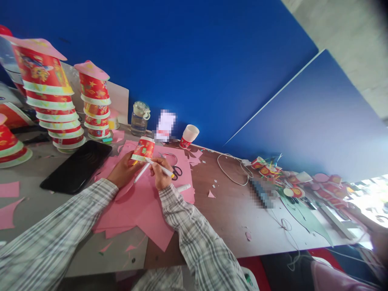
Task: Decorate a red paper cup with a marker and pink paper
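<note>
My left hand (124, 169) grips a red printed paper cup (143, 148), held upside down over pink paper sheets (145, 206). My right hand (160, 173) pinches a white pen (157, 166), whose tip touches the cup's lower rim. Both sleeves are grey plaid. A white pen cap (183, 188) lies just right of my right wrist. Black-handled scissors (176, 171) rest on the pink paper behind my right hand.
Stacks of red cups topped with pink paper cones (48, 93) (93, 101) stand at the back left. A black tablet (77, 166), a glass jar (139, 119), a tilted cup (188, 136), a white cable (233, 169) and more cup crafts (291, 182) lie around. Another person's arm (376, 238) is at the right edge.
</note>
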Available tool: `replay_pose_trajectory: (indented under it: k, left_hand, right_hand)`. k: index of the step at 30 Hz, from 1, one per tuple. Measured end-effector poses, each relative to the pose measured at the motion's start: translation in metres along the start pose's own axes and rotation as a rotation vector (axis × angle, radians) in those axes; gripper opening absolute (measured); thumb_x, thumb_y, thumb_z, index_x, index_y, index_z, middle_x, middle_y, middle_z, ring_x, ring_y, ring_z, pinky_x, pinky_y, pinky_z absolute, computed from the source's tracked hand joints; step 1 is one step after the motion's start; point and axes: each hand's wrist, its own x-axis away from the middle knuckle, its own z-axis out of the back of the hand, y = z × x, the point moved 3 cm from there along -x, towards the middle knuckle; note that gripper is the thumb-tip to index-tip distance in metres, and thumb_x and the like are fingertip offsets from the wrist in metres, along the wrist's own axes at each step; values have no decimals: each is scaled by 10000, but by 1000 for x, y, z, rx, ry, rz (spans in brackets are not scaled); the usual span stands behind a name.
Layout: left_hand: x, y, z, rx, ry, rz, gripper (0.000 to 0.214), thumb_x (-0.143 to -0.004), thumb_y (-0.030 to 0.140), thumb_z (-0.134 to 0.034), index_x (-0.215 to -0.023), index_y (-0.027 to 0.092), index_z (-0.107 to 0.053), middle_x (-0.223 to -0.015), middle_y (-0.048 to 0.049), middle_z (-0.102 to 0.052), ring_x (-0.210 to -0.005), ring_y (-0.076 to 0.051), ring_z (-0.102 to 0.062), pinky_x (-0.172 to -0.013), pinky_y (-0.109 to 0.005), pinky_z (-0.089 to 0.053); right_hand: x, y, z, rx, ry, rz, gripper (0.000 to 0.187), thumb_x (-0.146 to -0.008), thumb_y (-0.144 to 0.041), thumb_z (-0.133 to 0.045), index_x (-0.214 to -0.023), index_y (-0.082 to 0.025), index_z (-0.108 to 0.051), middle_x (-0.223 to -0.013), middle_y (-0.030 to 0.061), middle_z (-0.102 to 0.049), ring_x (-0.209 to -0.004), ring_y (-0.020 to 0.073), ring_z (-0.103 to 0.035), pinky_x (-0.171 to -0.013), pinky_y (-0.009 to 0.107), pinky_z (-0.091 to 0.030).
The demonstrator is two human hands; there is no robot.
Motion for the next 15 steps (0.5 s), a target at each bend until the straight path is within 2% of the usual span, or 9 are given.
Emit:
replay_pose_trajectory:
  k: [6,15]
  left_hand:
    - [-1,1,1,-14,1,-62,522,-641,419,-543,-1064,115,-506,-1015,-135,-618,-910,-281,-566,-782,-409,-422]
    - [0,1,1,-23,2,-36,524,-652,426,-531,-1087,136,-503,-1033,-125,-615,-935,-284,-555,-804,-426,-404]
  right_hand:
    - [0,4,1,46,-34,23,218,-764,-312,-514,-863,-133,-589,-605,-18,-565,-436,58,-465,-455,202,-408]
    - [-1,3,1,12,6,43,234,-771,-338,-523,-863,-129,-576,-616,-13,-567,-433,61,-457,-460,215,-396]
